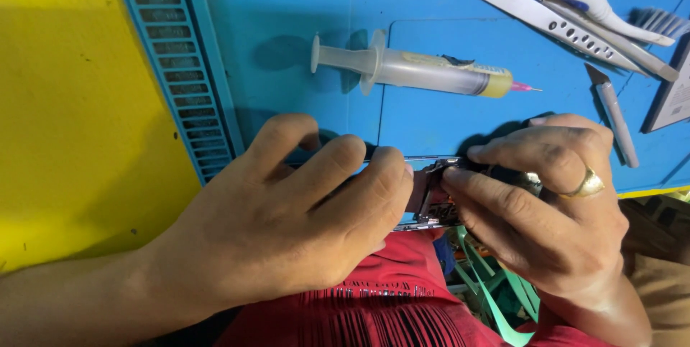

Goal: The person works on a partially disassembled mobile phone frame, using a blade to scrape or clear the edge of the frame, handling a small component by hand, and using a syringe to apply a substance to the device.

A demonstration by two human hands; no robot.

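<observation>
Both hands (424, 203) grip an opened phone (435, 200); syringe (424, 72), tweezers (575, 20) beyond.

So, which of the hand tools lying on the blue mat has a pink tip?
The syringe, lying above the hands: clear barrel, yellowish content, pink needle tip pointing right. The tweezers and grey blade tool have none.

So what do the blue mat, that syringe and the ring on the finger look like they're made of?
The blue mat looks like matte rubber or silicone: soft sheen, moulded ridges and compartments. The syringe seems clear, slightly cloudy plastic, with yellowish paste showing through and a pink needle hub. The ring on the right hand looks like polished gold-coloured metal, given its bright glint; real gold cannot be told.
</observation>
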